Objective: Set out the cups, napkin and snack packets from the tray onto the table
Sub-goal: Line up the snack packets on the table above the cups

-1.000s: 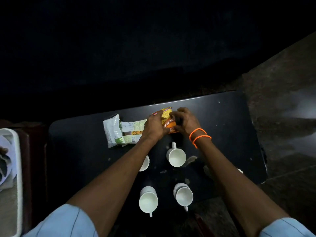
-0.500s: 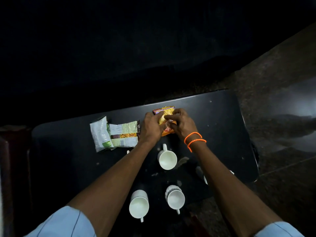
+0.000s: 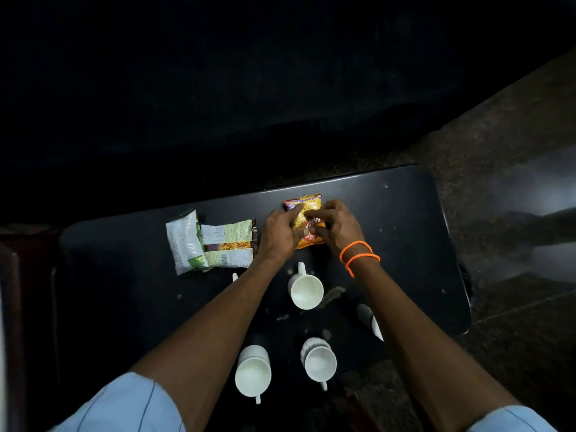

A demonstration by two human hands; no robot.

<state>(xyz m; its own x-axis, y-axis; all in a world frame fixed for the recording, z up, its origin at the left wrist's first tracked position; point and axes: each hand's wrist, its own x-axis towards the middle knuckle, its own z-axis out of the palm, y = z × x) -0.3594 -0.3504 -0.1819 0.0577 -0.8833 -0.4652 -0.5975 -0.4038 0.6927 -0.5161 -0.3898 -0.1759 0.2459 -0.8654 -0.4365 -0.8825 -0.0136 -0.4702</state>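
An orange and yellow snack packet (image 3: 307, 210) lies on the dark table (image 3: 389, 219) near its far edge. My left hand (image 3: 280, 232) and my right hand (image 3: 338, 227) both grip it, fingers pressed on its middle. To the left lie a white and green packet (image 3: 184, 241) and a pale green packet (image 3: 229, 244), overlapping. White cups stand nearer me: one (image 3: 305, 289) below the hands, two (image 3: 253, 371) (image 3: 319, 361) at the front. Two more cups (image 3: 372, 321) (image 3: 234, 276) are mostly hidden by my forearms.
The table's right edge (image 3: 458, 275) drops to a speckled stone floor (image 3: 514, 151). A dark red piece of furniture (image 3: 18, 275) stands at the far left. Beyond the table everything is black.
The view has shifted, so the table sits further left and the white tray at the left edge has left the frame. Both hands stay on the orange packet, which has turned more upright.
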